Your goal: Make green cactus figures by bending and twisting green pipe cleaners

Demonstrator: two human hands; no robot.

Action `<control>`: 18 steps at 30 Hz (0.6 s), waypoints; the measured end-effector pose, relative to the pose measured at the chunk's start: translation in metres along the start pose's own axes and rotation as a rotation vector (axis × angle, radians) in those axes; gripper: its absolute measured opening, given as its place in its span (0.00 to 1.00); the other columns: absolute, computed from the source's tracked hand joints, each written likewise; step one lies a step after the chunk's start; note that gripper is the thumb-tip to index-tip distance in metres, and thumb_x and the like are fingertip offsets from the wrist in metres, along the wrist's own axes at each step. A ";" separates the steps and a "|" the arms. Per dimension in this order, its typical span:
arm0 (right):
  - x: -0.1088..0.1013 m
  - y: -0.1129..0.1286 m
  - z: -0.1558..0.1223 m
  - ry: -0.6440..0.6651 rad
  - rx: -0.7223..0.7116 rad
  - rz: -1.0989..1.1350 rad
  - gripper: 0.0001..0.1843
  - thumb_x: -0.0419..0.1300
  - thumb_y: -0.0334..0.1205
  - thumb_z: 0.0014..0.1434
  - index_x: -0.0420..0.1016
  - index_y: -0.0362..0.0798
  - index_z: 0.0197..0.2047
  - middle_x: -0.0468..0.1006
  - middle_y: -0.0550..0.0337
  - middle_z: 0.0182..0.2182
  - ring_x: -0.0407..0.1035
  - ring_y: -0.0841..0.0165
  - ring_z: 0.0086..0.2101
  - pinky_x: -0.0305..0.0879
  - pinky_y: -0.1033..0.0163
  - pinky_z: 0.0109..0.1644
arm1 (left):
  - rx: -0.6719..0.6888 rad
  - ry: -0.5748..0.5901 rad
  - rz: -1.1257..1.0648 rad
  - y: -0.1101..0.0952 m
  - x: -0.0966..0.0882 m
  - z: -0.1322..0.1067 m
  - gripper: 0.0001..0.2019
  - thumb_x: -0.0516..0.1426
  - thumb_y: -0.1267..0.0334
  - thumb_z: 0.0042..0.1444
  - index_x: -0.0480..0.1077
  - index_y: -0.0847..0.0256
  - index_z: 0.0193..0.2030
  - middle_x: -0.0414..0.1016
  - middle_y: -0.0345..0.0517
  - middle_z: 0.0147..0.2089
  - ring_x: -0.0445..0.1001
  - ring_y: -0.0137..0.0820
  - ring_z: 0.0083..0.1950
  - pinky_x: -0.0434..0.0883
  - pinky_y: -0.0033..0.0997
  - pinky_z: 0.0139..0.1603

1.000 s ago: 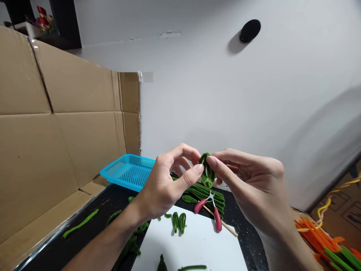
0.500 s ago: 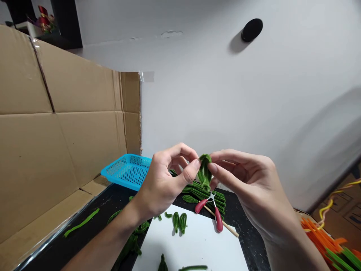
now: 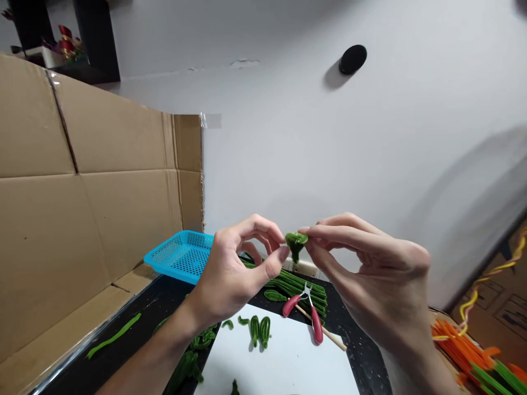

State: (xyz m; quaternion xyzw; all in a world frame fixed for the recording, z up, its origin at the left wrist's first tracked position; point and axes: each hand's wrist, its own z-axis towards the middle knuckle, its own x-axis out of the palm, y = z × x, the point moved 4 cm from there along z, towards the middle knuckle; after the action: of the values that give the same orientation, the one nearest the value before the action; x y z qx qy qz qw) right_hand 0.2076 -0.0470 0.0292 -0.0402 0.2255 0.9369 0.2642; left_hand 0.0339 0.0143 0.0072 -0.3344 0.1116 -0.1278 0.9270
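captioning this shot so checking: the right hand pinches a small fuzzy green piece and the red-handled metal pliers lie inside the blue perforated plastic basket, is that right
Not quite: the pliers aren't in the basket. The head view shows them partly over the fuzzy green strips, a handle over the flat white sheet. The right hand does pinch the green piece.

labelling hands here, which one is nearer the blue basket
Left. The left hand hides the right end of the basket; the right hand is farther right, past the green piece.
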 end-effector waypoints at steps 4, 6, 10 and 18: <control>0.000 0.006 -0.004 -0.113 -0.046 -0.050 0.12 0.71 0.28 0.61 0.88 0.57 0.41 0.84 0.68 0.30 0.76 0.74 0.27 0.76 0.68 0.29 | 0.008 0.066 -0.050 -0.002 0.002 -0.003 0.04 0.67 0.68 0.63 0.82 0.55 0.43 0.80 0.39 0.38 0.77 0.26 0.39 0.74 0.24 0.37; 0.001 0.007 -0.006 -0.127 -0.032 -0.045 0.12 0.71 0.29 0.61 0.88 0.57 0.42 0.86 0.69 0.30 0.78 0.74 0.26 0.77 0.69 0.27 | 0.004 0.115 -0.084 -0.003 0.004 -0.004 0.06 0.65 0.64 0.67 0.84 0.53 0.49 0.81 0.40 0.40 0.77 0.27 0.39 0.74 0.26 0.38; 0.003 0.011 -0.006 -0.085 -0.038 -0.022 0.14 0.69 0.29 0.62 0.88 0.59 0.44 0.86 0.71 0.31 0.80 0.74 0.25 0.81 0.69 0.30 | 0.000 0.129 -0.129 -0.006 0.003 -0.005 0.09 0.63 0.61 0.70 0.83 0.50 0.54 0.81 0.40 0.41 0.76 0.27 0.38 0.73 0.27 0.37; 0.006 0.012 -0.005 -0.078 -0.090 -0.053 0.16 0.68 0.27 0.63 0.88 0.58 0.47 0.89 0.69 0.37 0.84 0.71 0.32 0.84 0.66 0.37 | -0.014 0.116 -0.104 -0.004 0.002 -0.003 0.06 0.67 0.59 0.66 0.82 0.57 0.45 0.80 0.42 0.39 0.77 0.28 0.41 0.71 0.26 0.37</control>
State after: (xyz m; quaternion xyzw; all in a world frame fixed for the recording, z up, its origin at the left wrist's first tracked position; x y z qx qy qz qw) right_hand 0.1963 -0.0562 0.0285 -0.0216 0.1717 0.9395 0.2955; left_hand 0.0343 0.0085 0.0075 -0.3380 0.1485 -0.1943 0.9088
